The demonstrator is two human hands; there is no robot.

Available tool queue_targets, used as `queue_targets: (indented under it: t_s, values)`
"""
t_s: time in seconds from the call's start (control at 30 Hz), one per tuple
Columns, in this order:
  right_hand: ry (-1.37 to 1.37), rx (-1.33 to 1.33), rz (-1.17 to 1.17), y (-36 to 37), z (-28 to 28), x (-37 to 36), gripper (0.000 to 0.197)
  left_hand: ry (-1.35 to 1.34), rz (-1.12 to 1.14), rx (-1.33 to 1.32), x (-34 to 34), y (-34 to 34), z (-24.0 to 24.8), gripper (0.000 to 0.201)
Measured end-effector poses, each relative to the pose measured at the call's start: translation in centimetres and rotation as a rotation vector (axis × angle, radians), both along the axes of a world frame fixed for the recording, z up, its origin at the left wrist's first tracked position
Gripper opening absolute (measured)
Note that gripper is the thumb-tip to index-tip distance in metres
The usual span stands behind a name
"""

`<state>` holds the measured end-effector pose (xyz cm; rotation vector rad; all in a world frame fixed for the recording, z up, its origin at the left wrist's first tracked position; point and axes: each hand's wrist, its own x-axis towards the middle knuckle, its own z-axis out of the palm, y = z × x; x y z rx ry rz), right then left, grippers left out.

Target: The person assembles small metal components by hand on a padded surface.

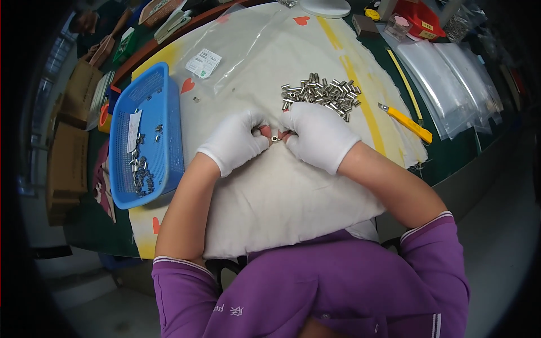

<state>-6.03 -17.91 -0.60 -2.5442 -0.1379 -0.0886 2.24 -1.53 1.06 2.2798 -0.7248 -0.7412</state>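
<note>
Both my hands wear white gloves with bare fingertips and meet over the middle of the white cloth [253,208]. Between their fingertips is a small metal sleeve [274,138], its round open end showing. My left hand [238,141] pinches it from the left, and my right hand [320,135] from the right. Just beyond my right hand lies a heap of short shiny metal sleeves [324,93]. To the left of my left hand stands a blue plastic basket [173,129], with several similar metal pieces [142,172] and a white paper slip [133,130] inside.
A yellow utility knife [408,123] lies at the right, near a stack of clear plastic bags [445,84]. A clear bag with a white label [204,63] is spread at the far left. A red bin [417,19] stands at the back right. Another person [104,25] sits at the far left.
</note>
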Motion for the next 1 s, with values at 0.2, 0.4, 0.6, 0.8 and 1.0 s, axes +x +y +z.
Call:
queue_targets:
  t_s: [0.2, 0.4, 0.6, 0.8, 1.0]
  values:
    - [-0.096, -0.026, 0.058, -0.3, -0.3, -0.5, 0.012, -0.261, -0.148, -0.045, -1.3, -0.1, 0.6, 0.017]
    - [-0.084, -0.181, 0.076, 0.0, 0.0, -0.6, 0.013, -0.542, -0.067, 0.087, -2.3, 0.7, 3.5, 0.012]
    - [-0.118, -0.222, -0.005, 0.0, -0.1, -0.7, 0.011, -0.709, 0.413, 0.267, 0.0, 5.5, 8.4, 0.011]
    - [-0.276, 0.037, -0.165, -1.5, 0.5, 0.0, 0.010, -0.629, 0.409, 0.580, 1.8, 10.4, 9.1, 0.022]
    - [-0.478, 0.092, -0.284, -3.6, -0.5, 1.0, 0.013, -0.722, 0.089, 0.113, -0.4, 3.8, 6.7, 0.018]
